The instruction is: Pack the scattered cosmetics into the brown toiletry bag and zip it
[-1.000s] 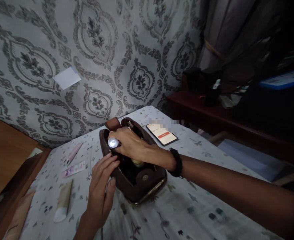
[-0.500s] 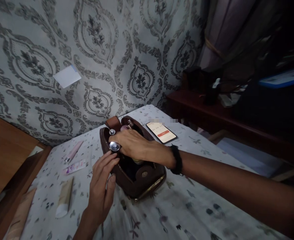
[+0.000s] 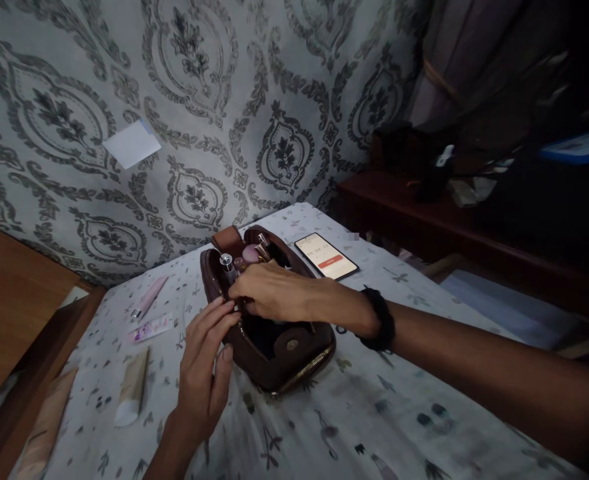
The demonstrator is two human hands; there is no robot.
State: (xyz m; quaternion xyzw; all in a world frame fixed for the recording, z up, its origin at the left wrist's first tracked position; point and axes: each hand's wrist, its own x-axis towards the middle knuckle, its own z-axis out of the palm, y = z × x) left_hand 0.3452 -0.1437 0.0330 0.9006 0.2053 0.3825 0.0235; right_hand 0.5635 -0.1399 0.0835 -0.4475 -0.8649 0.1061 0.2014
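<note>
A brown zip bag (image 3: 264, 365) lies unzipped on the bed, its mouth facing up. My right hand (image 3: 274, 291) is inside it with the fingers curled down; whatever they hold is hidden. Touching the bag's near left rim are the fingertips of my left hand (image 3: 205, 357), its fingers stretched out and thumb apart. Within the bag, a bottle with a round silver cap (image 3: 226, 261) stands by the left wall. A pink rounded item (image 3: 251, 253) and a shiny tube-like item (image 3: 263, 243) show behind my right hand.
A lit phone (image 3: 328, 257) lies right of the bag. On the left are a pink tube (image 3: 150, 297), a small white-and-purple tube (image 3: 151, 328), a beige tube with white cap (image 3: 133, 388) and a larger peach tube (image 3: 49, 423). The patterned wall (image 3: 194, 187) rises behind.
The round silver-capped item at my right fingertips has gone down into the bag out of sight. My right hand has moved slightly lower; my left hand stays at the rim.
</note>
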